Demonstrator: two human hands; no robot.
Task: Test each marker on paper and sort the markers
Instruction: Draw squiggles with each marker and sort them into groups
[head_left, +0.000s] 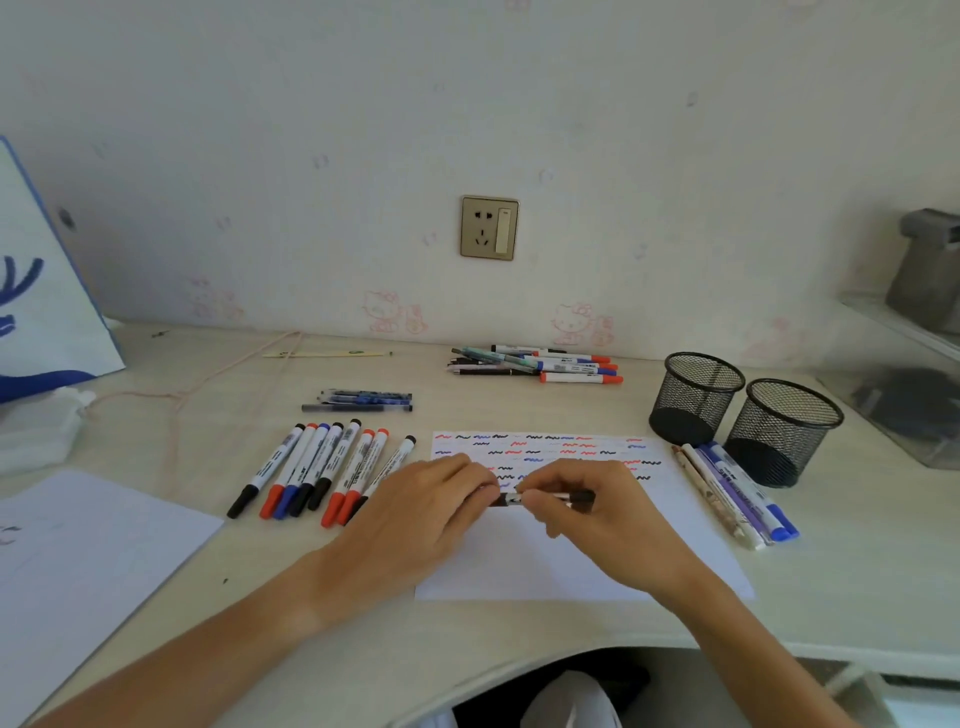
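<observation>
Over the pale bench (519, 631) I see both hands, left hand (426, 501) and right hand (582, 512), pinching one black-capped white marker (540, 498) lying left-right between them, just above the scribbled white paper sheet (545, 561).

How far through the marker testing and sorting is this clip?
Well along, not finished. Done: the test paper carries rows of red, blue and black squiggles, and a row of markers lies sorted to its left, with a few pens on its right. In hand: both the left hand and right hand grip one black-ended marker over the paper. Left: the pile near the wall; both mesh cups look empty.
</observation>
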